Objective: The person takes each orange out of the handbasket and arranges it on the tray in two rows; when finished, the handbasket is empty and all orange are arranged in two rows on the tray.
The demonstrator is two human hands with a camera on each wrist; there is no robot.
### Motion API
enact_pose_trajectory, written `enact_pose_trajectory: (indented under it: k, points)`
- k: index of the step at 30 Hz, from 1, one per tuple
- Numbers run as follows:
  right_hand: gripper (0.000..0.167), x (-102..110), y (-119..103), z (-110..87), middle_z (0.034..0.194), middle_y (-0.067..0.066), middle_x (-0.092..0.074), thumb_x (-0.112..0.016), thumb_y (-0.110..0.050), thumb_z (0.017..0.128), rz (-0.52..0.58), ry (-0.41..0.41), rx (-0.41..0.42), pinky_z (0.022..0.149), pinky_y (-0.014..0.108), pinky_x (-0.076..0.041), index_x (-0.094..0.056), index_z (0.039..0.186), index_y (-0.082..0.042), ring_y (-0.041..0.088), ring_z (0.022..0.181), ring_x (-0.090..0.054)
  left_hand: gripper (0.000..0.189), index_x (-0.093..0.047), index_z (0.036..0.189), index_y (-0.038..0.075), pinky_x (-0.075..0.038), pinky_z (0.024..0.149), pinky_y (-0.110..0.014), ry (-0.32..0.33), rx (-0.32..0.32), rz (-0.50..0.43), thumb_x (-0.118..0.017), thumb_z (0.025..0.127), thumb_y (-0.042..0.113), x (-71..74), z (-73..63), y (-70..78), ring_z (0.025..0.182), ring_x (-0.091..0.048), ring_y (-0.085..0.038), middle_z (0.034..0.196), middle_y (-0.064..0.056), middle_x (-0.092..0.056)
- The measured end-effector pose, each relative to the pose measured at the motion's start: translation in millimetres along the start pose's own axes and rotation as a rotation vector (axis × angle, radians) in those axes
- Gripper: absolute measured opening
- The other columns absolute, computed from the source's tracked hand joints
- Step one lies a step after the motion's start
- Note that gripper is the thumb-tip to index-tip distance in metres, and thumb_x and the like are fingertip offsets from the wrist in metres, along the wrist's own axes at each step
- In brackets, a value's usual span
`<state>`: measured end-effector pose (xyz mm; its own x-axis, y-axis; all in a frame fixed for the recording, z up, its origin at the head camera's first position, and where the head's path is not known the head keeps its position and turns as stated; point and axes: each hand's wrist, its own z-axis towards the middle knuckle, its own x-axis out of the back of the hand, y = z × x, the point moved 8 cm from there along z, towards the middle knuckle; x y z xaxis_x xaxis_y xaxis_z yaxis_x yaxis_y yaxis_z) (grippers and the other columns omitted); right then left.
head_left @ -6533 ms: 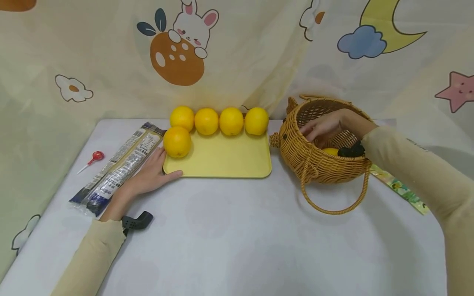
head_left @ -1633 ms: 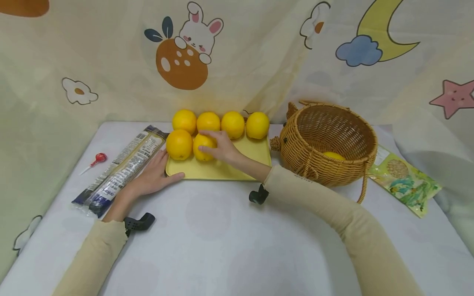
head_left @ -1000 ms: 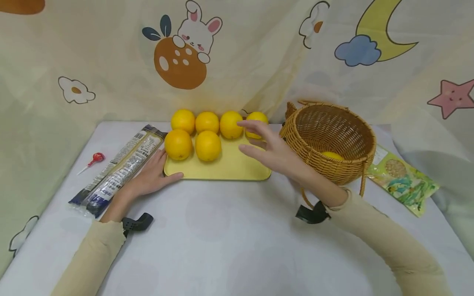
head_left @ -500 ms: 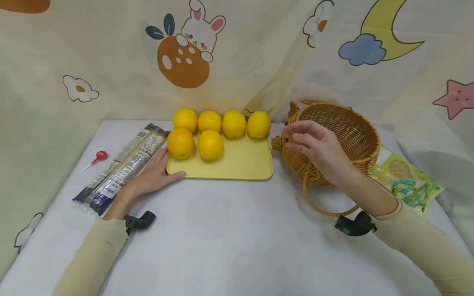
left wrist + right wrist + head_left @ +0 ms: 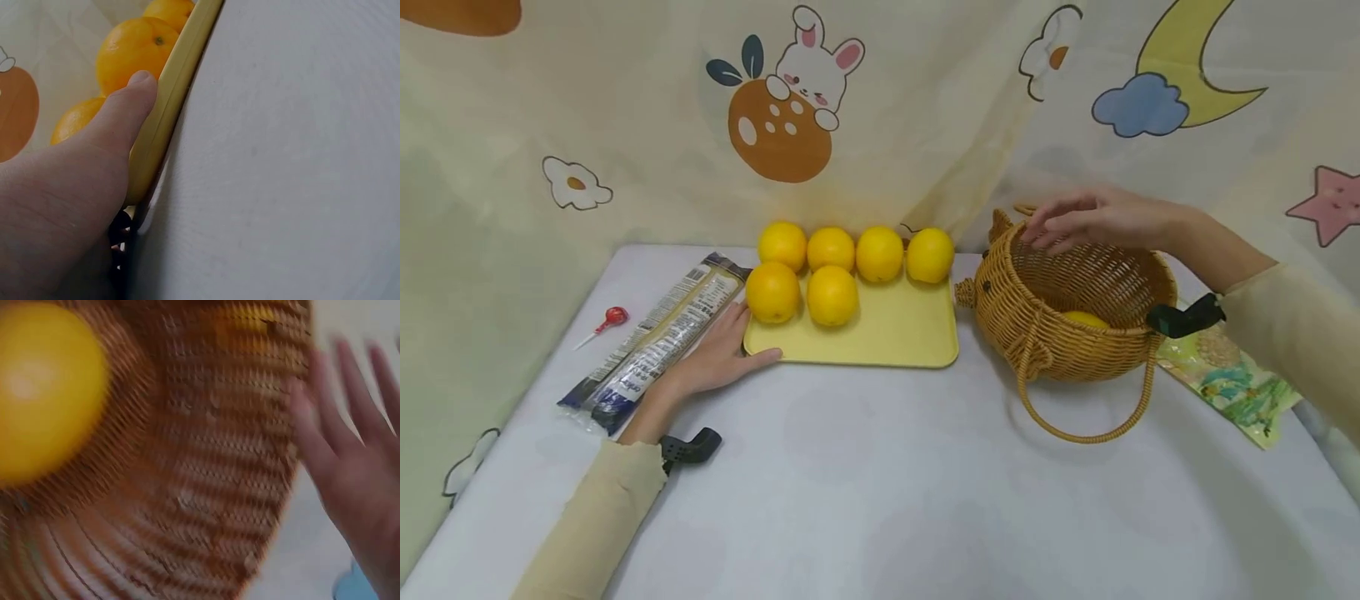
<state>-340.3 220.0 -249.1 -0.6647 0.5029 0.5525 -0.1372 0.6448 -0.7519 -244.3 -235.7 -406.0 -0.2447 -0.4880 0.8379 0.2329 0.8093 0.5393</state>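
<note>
My right hand (image 5: 1101, 218) hovers over the far rim of a wicker basket (image 5: 1052, 350) shaped like a pig, holding nothing. Its fingers are spread in the right wrist view, beside the basket wall (image 5: 212, 469). Inside the basket lies one orange (image 5: 50, 394), partly visible from the head as well. My left hand (image 5: 718, 354) rests at the near left corner of a yellow tray (image 5: 887, 333), thumb (image 5: 134, 103) along the front rim, fingers by the left side. Several oranges (image 5: 832, 296) sit on the tray, a row at the back and two in front at left.
A long clear packet (image 5: 655, 337) with printed labels lies left of the tray, partly under the left forearm. Further left is a red lollipop (image 5: 616, 316). A green printed packet (image 5: 1232, 383) lies right of the basket, partly covered by the right arm. Patterned cloth hangs behind.
My right hand has let go of the second front-row orange on the tray and moved right, up over the basket. My left hand stays at the tray corner.
</note>
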Motion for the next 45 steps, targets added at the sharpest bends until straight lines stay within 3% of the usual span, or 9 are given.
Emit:
enact_pose_trajectory:
  k: [6, 11, 15, 21, 23, 28, 30, 36, 45]
  points:
    - [0.044, -2.5, 23.1, 13.8, 0.143, 0.006, -0.051, -0.044, -0.031, 0.104, -0.143, -0.261, -0.120, 0.107, 0.038, -0.047, -0.047, 0.140, -0.008, 0.017, 0.127, -0.056, 0.100, -0.001, 0.157, 0.010, -0.005, 0.122, -0.059, -0.002, 0.003, 0.010, -0.057, 0.090, 0.058, -3.0, 2.9, -2.1, 0.152, 0.000, -0.037, 0.165, -0.015, 0.001]
    - [0.045, -20.1, 46.1, 25.6, 0.152, 0.000, -0.042, -0.040, -0.025, 0.105, 0.015, -0.482, -0.168, 0.116, 0.053, -0.034, -0.038, 0.148, -0.012, 0.022, 0.138, -0.046, 0.101, 0.000, 0.157, 0.010, -0.006, 0.121, -0.060, -0.016, 0.018, 0.004, -0.058, 0.090, 0.057, -3.6, 0.1, -3.3, 0.152, -0.001, -0.037, 0.164, -0.016, 0.001]
    - [0.050, -30.4, 63.1, 29.1, 0.155, 0.004, -0.038, -0.040, -0.024, 0.105, 0.090, -0.554, -0.199, 0.112, 0.051, -0.040, -0.029, 0.153, -0.012, 0.017, 0.138, -0.045, 0.101, -0.002, 0.157, 0.008, -0.007, 0.121, -0.060, -0.026, 0.037, 0.009, -0.057, 0.090, 0.059, -2.9, -1.3, -4.5, 0.152, -0.002, -0.037, 0.164, -0.018, 0.000]
    - [0.074, -52.3, 84.7, 17.7, 0.162, 0.024, 0.003, -0.043, -0.026, 0.104, 0.073, -0.727, -0.323, 0.113, 0.054, -0.037, 0.005, 0.156, -0.005, 0.040, 0.149, -0.014, 0.101, -0.002, 0.157, 0.008, -0.006, 0.122, -0.059, -0.023, 0.031, 0.020, -0.057, 0.089, 0.060, -5.3, 3.8, -4.7, 0.152, -0.001, -0.037, 0.164, -0.017, 0.001]
    - [0.076, -56.7, 88.4, 12.7, 0.162, 0.024, 0.003, -0.045, -0.026, 0.103, 0.071, -0.762, -0.373, 0.110, 0.051, -0.041, 0.007, 0.156, -0.007, 0.042, 0.148, -0.017, 0.101, -0.002, 0.157, 0.009, -0.005, 0.122, -0.059, -0.027, 0.034, 0.025, -0.056, 0.089, 0.061, -6.0, 5.2, -6.3, 0.152, 0.000, -0.037, 0.164, -0.017, 0.001]
    - [0.073, -63.5, 91.6, 9.7, 0.155, 0.014, -0.035, -0.046, -0.019, 0.102, 0.158, -0.829, -0.450, 0.089, 0.041, -0.056, 0.001, 0.157, -0.008, 0.028, 0.130, -0.051, 0.102, -0.001, 0.157, 0.008, -0.005, 0.122, -0.060, -0.036, 0.051, 0.031, -0.055, 0.089, 0.062, -6.1, 3.5, -10.7, 0.152, 0.002, -0.037, 0.164, -0.017, 0.002]
    - [0.068, -65.5, 92.9, 10.2, 0.147, 0.010, -0.046, -0.046, -0.016, 0.102, 0.165, -0.872, -0.451, 0.087, 0.039, -0.058, -0.006, 0.157, -0.007, 0.028, 0.124, -0.057, 0.102, -0.001, 0.157, 0.008, -0.004, 0.122, -0.060, -0.034, 0.047, 0.028, -0.055, 0.089, 0.061, -5.9, 2.5, -10.3, 0.152, 0.002, -0.037, 0.164, -0.017, 0.002]
    - [0.047, -63.0, 99.9, 9.9, 0.137, 0.004, -0.056, -0.050, -0.015, 0.101, 0.083, -0.911, -0.452, 0.092, 0.038, -0.057, -0.040, 0.146, -0.009, 0.024, 0.119, -0.061, 0.101, -0.001, 0.157, 0.008, -0.004, 0.122, -0.060, -0.032, 0.043, 0.023, -0.056, 0.090, 0.060, -5.8, 3.2, -8.7, 0.152, 0.002, -0.037, 0.164, -0.017, 0.002]
    - [0.052, -61.3, 102.0, 10.3, 0.141, 0.006, -0.053, -0.049, -0.022, 0.102, 0.092, -0.864, -0.473, 0.093, 0.039, -0.056, -0.033, 0.150, -0.007, 0.025, 0.124, -0.058, 0.101, 0.000, 0.157, 0.008, -0.004, 0.121, -0.060, -0.029, 0.035, 0.016, -0.056, 0.090, 0.059, -4.6, 1.9, -6.6, 0.152, 0.002, -0.037, 0.164, -0.016, 0.002]
